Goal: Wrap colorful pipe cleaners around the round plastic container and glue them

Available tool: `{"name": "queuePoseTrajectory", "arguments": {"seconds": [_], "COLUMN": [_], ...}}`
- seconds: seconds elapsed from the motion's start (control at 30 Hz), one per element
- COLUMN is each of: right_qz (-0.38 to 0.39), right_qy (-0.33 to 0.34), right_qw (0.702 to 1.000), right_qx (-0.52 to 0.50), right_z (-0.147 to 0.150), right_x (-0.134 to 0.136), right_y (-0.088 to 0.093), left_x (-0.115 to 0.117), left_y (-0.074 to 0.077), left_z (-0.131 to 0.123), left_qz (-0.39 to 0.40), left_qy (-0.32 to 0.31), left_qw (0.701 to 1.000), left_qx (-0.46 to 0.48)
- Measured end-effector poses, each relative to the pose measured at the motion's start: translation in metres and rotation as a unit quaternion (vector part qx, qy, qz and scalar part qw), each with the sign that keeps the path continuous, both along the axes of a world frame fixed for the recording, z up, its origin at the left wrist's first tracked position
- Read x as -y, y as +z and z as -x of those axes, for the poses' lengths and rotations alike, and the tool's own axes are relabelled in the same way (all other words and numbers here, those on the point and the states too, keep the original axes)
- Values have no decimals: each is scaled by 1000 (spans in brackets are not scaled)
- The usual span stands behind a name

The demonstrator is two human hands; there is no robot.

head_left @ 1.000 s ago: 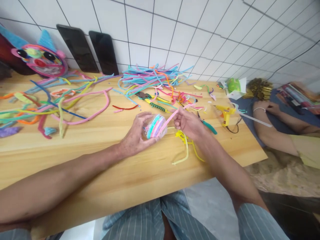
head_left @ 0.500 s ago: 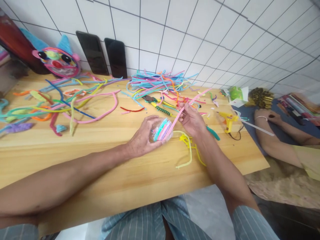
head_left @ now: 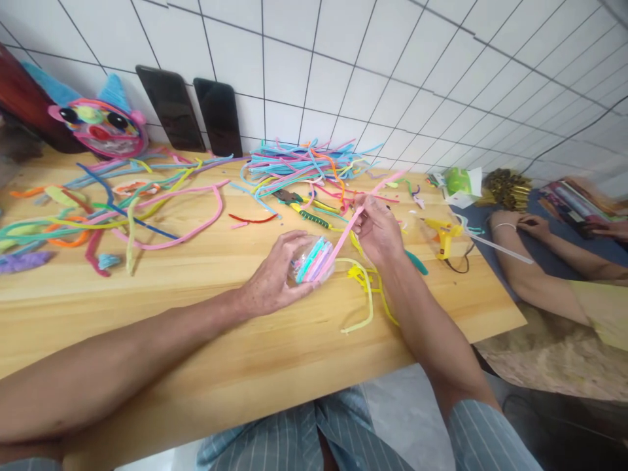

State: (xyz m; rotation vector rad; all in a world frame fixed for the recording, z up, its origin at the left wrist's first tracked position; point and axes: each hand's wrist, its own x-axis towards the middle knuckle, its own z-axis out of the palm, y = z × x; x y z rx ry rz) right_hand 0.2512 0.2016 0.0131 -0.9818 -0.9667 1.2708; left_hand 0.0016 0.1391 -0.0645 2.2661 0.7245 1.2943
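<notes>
My left hand (head_left: 275,271) is closed round a small clear plastic container (head_left: 299,265) wrapped with teal, lilac and pink pipe cleaners. From its side a pink pipe cleaner (head_left: 346,235) runs up to the right. My right hand (head_left: 377,226) pinches that strand between thumb and fingers, and its free end sticks out past them. On the table below the right wrist lie a pale yellow bent pipe cleaner (head_left: 370,307) and a bright yellow shaped piece (head_left: 360,278). Pliers with green and yellow handles (head_left: 314,218) rest just behind the container.
A bundle of pipe cleaners (head_left: 299,163) lies by the tiled wall, with loose ones (head_left: 147,219) at left. Two phones (head_left: 218,118) lean beside a clown-faced craft (head_left: 101,127). A yellow glue gun (head_left: 444,237) stands at right, near another person's arm (head_left: 524,268).
The view has shifted slightly, so most things sit a little further left. Both hands keep their hold on the container and the pink strand.
</notes>
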Motion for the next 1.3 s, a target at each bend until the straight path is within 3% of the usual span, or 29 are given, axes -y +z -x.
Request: {"name": "queuePoseTrajectory", "arguments": {"seconds": [0.3, 0.5, 0.67, 0.9, 1.03, 1.3], "right_qz": [46, 39, 12, -8, -13, -37], "right_qy": [-16, 98, 154, 119, 100, 85], "right_qw": [999, 993, 980, 985, 985, 984], "right_qx": [-19, 51, 123, 128, 138, 149], "right_z": [-12, 6, 22, 25, 29, 35], "right_x": [-12, 16, 41, 45, 48, 51], "right_y": [17, 6, -10, -18, -20, -18], "left_x": [1, 0, -4, -7, -9, -8], "left_y": [-3, -4, -1, -4, -5, -6], "left_z": [0, 1, 4, 2, 3, 1], "left_qz": [14, 34, 35, 38, 35, 33], "left_qy": [11, 39, 45, 51, 23, 10], "left_qw": [1000, 999, 998, 998, 999, 999], "left_qx": [4, 13, 5, -2, 9, 10]}}
